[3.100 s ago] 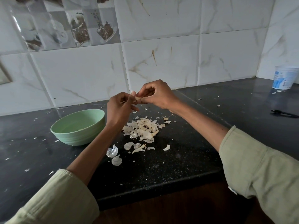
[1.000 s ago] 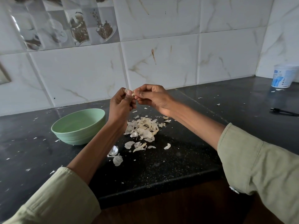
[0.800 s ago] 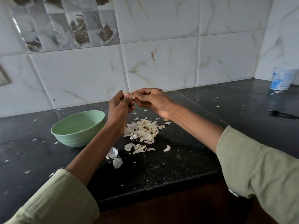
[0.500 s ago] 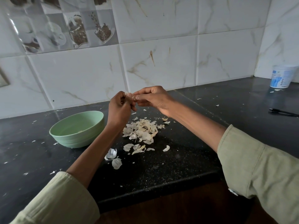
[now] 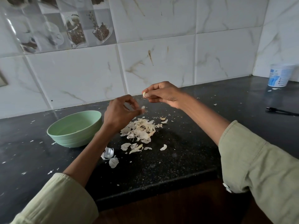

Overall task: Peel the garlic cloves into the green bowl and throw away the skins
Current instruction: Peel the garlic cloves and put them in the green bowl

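My right hand (image 5: pixel 163 94) pinches a pale garlic clove (image 5: pixel 144 94) above the black counter. To its lower left, my left hand (image 5: pixel 120 113) pinches a small scrap of skin (image 5: pixel 143 107) just over the pile of garlic skins (image 5: pixel 140 129). The two hands are apart. The green bowl (image 5: pixel 75 128) stands on the counter left of my left hand; what lies in it is hard to make out.
Two larger white skin pieces (image 5: pixel 110 157) lie by my left forearm. Skin flecks are scattered over the black counter (image 5: pixel 186 143). A white and blue tub (image 5: pixel 279 75) stands at the far right corner, a black pen (image 5: pixel 282 111) in front of it. Tiled wall behind.
The hands, joined at the clove before, have come apart. My left hand dropped lower with a piece of skin; my right hand keeps the clove.
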